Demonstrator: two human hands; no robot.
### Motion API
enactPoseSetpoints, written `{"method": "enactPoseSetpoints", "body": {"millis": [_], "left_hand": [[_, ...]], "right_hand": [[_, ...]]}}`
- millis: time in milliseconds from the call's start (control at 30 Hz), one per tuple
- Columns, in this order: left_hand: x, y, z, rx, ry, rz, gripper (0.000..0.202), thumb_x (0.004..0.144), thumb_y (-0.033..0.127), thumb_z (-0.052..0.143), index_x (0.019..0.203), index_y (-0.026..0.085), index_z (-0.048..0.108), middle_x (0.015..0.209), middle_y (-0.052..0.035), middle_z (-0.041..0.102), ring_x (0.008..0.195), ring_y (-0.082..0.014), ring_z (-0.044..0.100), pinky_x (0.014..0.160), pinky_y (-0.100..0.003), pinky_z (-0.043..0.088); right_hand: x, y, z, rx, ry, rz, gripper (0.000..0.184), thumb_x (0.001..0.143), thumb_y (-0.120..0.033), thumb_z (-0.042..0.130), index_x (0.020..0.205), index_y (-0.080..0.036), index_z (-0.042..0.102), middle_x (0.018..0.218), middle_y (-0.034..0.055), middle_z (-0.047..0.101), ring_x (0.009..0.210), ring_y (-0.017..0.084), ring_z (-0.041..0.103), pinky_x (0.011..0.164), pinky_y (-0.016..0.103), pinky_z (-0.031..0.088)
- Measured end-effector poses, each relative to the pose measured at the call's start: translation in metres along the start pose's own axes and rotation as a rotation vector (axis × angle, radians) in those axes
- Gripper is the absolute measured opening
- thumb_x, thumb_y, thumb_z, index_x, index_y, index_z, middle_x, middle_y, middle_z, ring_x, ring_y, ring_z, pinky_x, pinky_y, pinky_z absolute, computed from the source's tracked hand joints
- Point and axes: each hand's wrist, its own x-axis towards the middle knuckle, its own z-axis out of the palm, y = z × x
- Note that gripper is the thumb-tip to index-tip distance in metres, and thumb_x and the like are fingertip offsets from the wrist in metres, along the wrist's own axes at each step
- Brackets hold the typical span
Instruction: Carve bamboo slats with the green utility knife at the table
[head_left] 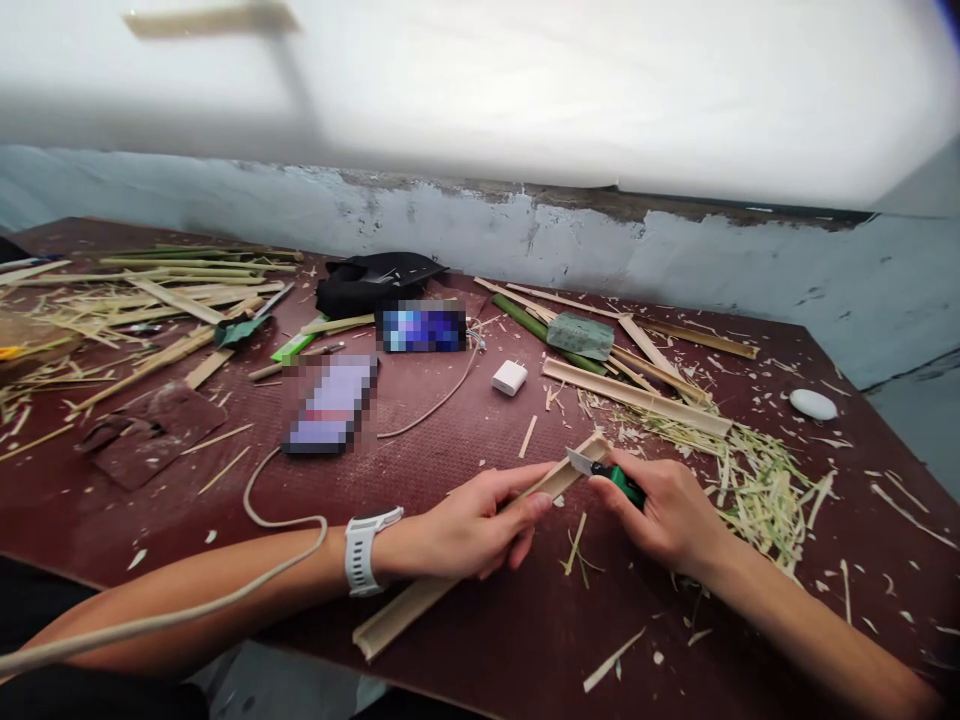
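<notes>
Bamboo strip (409, 613) slants over the front of the counter (540, 640), hollow side up. I can't tell if its low end rests on the top. The left hand (472, 525) is wrapped around the middle of it. The right hand (667, 510) is curled around the green utility knife (622, 486), and the blade is on or just over the hollow near the far end.

To shave it well, hold the strip firm so it can't roll. Pushing it down on the counter would help it stay put. Lay the blade low and take thin bits with small, slow strokes, going away from the left fingers. A steep blade could dig in and split the bamboo. The right thumb should stay on the handle, off the sharp part. Watch the cord (285, 522) over the left arm too, as it could tug. Curly shavings (765, 505) lie past the right hand.
</notes>
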Motion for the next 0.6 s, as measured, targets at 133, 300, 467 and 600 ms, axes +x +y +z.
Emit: {"method": "enactPoseSetpoints", "body": {"millis": [133, 300, 467, 600], "left_hand": [[-0.002, 0.001, 0.002, 0.058, 0.018, 0.008, 0.060, 0.106, 0.049, 0.041, 0.161, 0.028, 0.029, 0.061, 0.0068, 0.055, 0.039, -0.0051, 0.045, 0.037, -0.011, 0.034], [-0.003, 0.001, 0.002, 0.064, 0.052, 0.032, 0.061, 0.106, 0.050, 0.042, 0.161, 0.027, 0.029, 0.060, 0.0072, 0.054, 0.039, -0.0049, 0.044, 0.037, -0.011, 0.035], [0.001, -0.002, 0.000, 0.003, 0.040, -0.003, 0.063, 0.106, 0.052, 0.042, 0.162, 0.028, 0.026, 0.060, 0.0073, 0.054, 0.037, -0.0050, 0.043, 0.034, -0.011, 0.034], [0.001, -0.003, 0.001, 0.012, 0.062, 0.011, 0.063, 0.106, 0.051, 0.042, 0.162, 0.027, 0.028, 0.060, 0.0067, 0.054, 0.038, -0.0047, 0.044, 0.035, -0.011, 0.035]], "right_hand": [[0.000, 0.003, -0.003, -0.126, 0.127, -0.028, 0.047, 0.100, -0.061, 0.042, 0.072, -0.023, 0.047, 0.053, -0.0016, 0.054, 0.048, 0.017, 0.056, 0.053, 0.028, 0.028], [0.004, 0.010, -0.007, -0.238, 0.212, -0.044, 0.049, 0.100, -0.062, 0.043, 0.072, -0.023, 0.047, 0.051, -0.0015, 0.054, 0.047, 0.017, 0.058, 0.051, 0.027, 0.027], [0.008, 0.016, -0.008, -0.282, 0.225, -0.070, 0.050, 0.100, -0.062, 0.042, 0.071, -0.022, 0.049, 0.050, -0.0002, 0.055, 0.047, 0.018, 0.058, 0.052, 0.027, 0.027], [0.008, 0.017, -0.009, -0.296, 0.231, -0.074, 0.049, 0.099, -0.063, 0.044, 0.071, -0.022, 0.049, 0.052, 0.0002, 0.056, 0.047, 0.018, 0.057, 0.052, 0.028, 0.027]]}}
